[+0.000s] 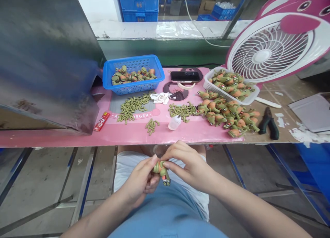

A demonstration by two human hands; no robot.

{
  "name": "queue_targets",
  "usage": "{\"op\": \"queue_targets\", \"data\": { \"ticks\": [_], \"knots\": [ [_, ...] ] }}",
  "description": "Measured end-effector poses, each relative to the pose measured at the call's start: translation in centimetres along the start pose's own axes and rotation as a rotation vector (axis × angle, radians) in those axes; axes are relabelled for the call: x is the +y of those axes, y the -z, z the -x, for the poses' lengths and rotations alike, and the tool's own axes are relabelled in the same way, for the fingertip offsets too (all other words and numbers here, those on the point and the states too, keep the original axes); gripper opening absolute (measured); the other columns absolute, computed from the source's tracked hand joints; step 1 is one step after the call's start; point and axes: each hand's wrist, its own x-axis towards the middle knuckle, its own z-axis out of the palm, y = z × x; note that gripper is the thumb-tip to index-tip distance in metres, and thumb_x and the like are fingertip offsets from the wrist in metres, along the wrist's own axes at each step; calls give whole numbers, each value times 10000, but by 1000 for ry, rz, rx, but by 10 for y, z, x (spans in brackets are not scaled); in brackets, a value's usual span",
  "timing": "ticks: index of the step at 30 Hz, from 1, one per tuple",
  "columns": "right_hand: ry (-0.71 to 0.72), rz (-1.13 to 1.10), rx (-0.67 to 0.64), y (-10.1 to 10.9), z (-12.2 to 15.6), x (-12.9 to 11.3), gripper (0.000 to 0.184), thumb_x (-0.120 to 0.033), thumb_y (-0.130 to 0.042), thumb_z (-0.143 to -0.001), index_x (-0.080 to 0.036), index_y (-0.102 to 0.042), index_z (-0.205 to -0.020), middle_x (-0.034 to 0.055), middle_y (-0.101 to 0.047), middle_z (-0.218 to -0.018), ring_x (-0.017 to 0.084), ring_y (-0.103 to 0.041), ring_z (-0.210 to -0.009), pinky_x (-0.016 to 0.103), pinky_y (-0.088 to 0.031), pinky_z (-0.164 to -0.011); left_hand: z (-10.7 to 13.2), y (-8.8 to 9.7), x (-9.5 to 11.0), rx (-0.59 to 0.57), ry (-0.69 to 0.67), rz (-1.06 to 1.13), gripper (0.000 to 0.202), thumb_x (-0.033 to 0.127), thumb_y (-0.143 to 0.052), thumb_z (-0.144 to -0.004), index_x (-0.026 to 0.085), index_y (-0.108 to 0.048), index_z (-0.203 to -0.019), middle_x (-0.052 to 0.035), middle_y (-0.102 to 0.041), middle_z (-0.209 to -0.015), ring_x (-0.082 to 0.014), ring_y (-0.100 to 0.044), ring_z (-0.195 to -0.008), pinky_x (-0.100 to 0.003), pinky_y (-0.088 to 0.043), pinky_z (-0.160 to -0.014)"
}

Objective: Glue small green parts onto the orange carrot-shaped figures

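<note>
Above my lap, just in front of the table edge, my left hand (143, 179) is closed round a small green and orange toy figure (162, 170). Its two round eyes point down toward me. My right hand (189, 164) pinches a small curved green arm at the figure's upper side; whether the arm is fixed there I cannot tell. On the table before my hands lie piles of loose curved green pieces (134, 107) and a small translucent bottle (174, 122). More green and orange figures (224, 112) are heaped to the right.
A blue basket (134, 90) and a white basket (249, 99) hold several figures. Between them lie a phone (186, 76) and crumpled tissue (161, 98). Pliers (269, 124) and a pink fan (260, 55) stand right. A metal box (48, 66) and red packet (102, 121) are left.
</note>
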Motion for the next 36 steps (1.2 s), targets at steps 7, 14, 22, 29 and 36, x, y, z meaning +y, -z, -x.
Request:
{"op": "queue_targets", "data": {
  "ticks": [7, 14, 22, 29, 36],
  "knots": [
    [28, 82, -32, 0, 2, -2, 99, -35, -572, -795, -127, -598, -766, 33, -566, -730, 165, -428, -709, 291, -347, -653, 0, -1, -1, -30, 28, 12, 520, 609, -699, -533, 151, -470, -627, 108, -321, -375, -7, -128, -320, -144, -64, -314],
    [17, 217, -46, -2, 6, -9, 166, -52, -479, -836, -130, -555, -710, 39, -545, -704, 172, -393, -699, 305, -313, -626, 1, -2, -1, -44, 61, 22, 479, 557, -708, -569, 165, -444, -643, 116, -306, -388, -8, -105, -330, -142, -51, -319],
    [13, 228, -36, -4, 6, -8, 155, -63, -487, -838, -131, -554, -715, 31, -522, -698, 164, -395, -690, 299, -319, -624, 0, -3, -4, -50, 79, 83, 480, 526, -736, -548, 161, -433, -620, 112, -325, -398, -1, -96, -337, -130, -46, -310],
    [87, 205, 92, 6, 4, -5, 135, -111, -474, -867, -171, -587, -908, 56, -528, -886, 175, -461, -801, 303, -404, -689, -1, -2, -6, -46, -36, 134, 479, 544, -720, -570, 157, -457, -669, 104, -334, -397, -9, -131, -333, -128, -79, -321],
    [-4, 104, 212, -10, 15, -8, 343, -420, -359, -934, -165, -512, -764, 1, -526, -624, 121, -477, -564, 238, -382, -515, -2, 3, 1, -125, -100, 192, 437, 534, -685, -618, 178, -464, -743, 122, -293, -371, -19, -71, -331, -129, -81, -324]
  ]
}}
